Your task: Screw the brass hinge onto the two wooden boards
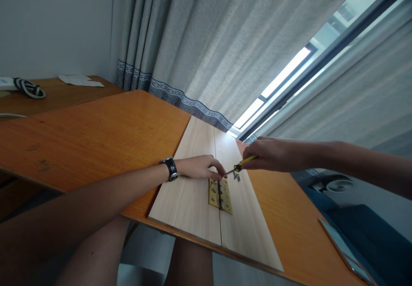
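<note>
At the centre of the frame, the right hand (257,153) is closed round the yellow handle of a screwdriver (247,161), its tip by the left fingertips at the brass hinge (220,195); whether the left hand (206,167) pinches anything, I cannot tell. Loose screws (237,176) lie just right. No writing is readable

Home room, long patterned curtains (219,54)
</note>
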Motion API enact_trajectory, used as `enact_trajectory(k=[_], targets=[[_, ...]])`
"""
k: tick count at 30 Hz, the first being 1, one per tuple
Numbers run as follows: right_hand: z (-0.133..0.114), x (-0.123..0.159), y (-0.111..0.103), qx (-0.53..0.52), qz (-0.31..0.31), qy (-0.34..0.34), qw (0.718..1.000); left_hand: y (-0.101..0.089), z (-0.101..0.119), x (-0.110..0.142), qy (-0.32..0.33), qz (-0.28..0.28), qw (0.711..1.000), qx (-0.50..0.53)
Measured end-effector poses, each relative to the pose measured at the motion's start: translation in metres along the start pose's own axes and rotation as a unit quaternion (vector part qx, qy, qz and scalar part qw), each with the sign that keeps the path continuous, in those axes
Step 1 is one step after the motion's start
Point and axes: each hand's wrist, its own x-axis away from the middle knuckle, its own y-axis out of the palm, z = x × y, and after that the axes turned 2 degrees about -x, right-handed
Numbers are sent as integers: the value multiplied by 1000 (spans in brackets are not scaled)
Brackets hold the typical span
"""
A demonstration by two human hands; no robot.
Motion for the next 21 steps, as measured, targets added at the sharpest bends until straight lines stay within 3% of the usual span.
enact_trajectory(k=[2,4,7,10,12,15,18,21], targets=[[-5,-1,-1,-50,-19,47,997,1,0,-1,6,-7,1000,15],[-9,0,-3,-37,8,48,998,2,-2,-2,8,-6,1000,24],[-10,5,-5,67,58,-20,996,5,-7,-4,20,11,999,25],[-7,8,-8,181,85,-124,972,5,-10,-6,35,15,999,22],[-5,5,-8,189,81,-140,969,5,-9,-5,22,15,1000,10],[-6,-4,-7,67,27,-29,997,3,-5,-4,9,11,1000,-17],[-10,-10,-6,-34,-9,92,995,2,-3,-3,9,10,1000,-23],[-15,-3,-4,14,40,66,997,2,-5,-3,-3,7,1000,-21]])
